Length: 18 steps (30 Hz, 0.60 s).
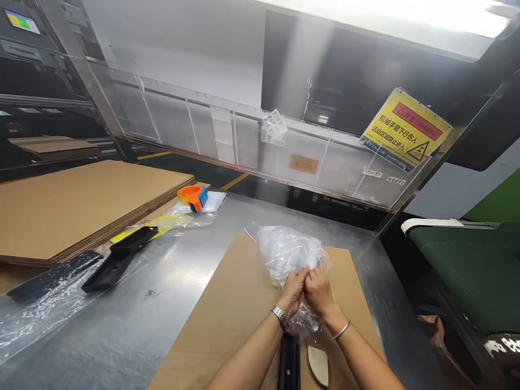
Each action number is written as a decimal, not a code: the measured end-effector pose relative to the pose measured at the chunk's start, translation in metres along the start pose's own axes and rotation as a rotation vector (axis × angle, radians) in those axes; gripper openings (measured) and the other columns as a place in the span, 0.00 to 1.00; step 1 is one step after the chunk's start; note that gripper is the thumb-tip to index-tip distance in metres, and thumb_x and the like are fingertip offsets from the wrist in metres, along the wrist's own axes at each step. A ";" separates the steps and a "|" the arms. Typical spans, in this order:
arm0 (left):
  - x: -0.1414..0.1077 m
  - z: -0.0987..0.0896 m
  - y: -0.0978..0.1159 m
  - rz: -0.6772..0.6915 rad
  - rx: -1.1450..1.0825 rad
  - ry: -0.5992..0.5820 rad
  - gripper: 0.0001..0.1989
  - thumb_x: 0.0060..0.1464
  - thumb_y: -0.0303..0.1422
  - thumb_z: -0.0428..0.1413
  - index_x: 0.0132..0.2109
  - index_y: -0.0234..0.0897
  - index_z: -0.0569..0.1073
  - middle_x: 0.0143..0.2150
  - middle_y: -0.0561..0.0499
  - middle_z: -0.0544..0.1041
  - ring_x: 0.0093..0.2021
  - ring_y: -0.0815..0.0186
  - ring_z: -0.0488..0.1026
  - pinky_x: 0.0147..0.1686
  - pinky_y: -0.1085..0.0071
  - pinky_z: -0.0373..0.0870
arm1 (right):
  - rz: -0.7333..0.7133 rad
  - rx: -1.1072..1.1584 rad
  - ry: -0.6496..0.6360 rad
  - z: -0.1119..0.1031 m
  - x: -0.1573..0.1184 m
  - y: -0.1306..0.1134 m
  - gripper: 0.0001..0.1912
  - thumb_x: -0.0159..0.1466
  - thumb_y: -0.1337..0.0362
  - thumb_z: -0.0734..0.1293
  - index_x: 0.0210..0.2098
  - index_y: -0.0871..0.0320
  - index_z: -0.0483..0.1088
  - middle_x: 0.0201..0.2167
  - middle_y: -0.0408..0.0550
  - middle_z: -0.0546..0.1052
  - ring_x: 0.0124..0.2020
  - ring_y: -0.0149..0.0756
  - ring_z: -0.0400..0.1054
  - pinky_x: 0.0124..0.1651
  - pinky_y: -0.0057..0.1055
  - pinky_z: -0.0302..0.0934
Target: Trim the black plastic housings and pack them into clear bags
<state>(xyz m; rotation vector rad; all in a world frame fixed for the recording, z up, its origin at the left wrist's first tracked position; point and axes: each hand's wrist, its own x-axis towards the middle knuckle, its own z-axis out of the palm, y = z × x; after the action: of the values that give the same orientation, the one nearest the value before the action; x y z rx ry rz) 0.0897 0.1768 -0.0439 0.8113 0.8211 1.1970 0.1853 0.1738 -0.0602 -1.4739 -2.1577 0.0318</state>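
Note:
A clear plastic bag [284, 249], puffed out and creased, lies on a flat cardboard sheet [227, 309]. My left hand [293, 291] pinches the gathered plastic, and a metal watch band circles that wrist. Right beside it, my right hand [318, 291] grips the same bunched part, fingers closed against the left. Loose plastic hangs below both hands. Whatever the bag contains, if anything, cannot be made out. Closer to me, a black channel-shaped part [289, 360] and a beige curved piece [318, 364] rest on the cardboard between my forearms.
Stacked cardboard sheets [93, 206] fill the left side. An orange and blue tape dispenser [193, 197] sits near them, beside a black tray-like part [117, 260] and plastic wrap [52, 309]. A transparent panel with a yellow warning sign [408, 130] stands behind. At right is a green conveyor belt [467, 271].

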 end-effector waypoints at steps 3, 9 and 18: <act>-0.006 -0.004 0.000 -0.018 -0.155 0.081 0.10 0.56 0.37 0.52 0.37 0.33 0.72 0.37 0.50 0.75 0.39 0.65 0.72 0.41 0.66 0.69 | -0.057 0.094 0.012 -0.006 -0.023 -0.024 0.11 0.64 0.64 0.58 0.29 0.60 0.69 0.29 0.49 0.71 0.35 0.37 0.64 0.41 0.38 0.58; -0.058 -0.037 0.010 -0.117 -0.387 -0.018 0.12 0.56 0.37 0.52 0.44 0.36 0.71 0.51 0.43 0.72 0.52 0.58 0.69 0.51 0.59 0.65 | 0.089 0.412 0.055 -0.041 -0.060 -0.046 0.13 0.64 0.57 0.57 0.38 0.55 0.69 0.37 0.50 0.72 0.41 0.40 0.63 0.46 0.39 0.57; -0.134 -0.085 0.024 -0.338 -0.445 -0.326 0.16 0.55 0.38 0.52 0.49 0.36 0.71 0.62 0.40 0.61 0.54 0.45 0.66 0.40 0.54 0.71 | 0.557 1.008 -0.304 -0.055 -0.088 -0.056 0.25 0.63 0.47 0.57 0.34 0.63 0.71 0.25 0.49 0.74 0.26 0.32 0.68 0.27 0.27 0.61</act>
<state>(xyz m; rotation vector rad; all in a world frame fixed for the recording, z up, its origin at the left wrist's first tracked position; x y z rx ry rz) -0.0184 0.0583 -0.0489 0.4588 0.3809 0.8682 0.1846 0.0600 -0.0315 -1.3783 -1.4167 1.3801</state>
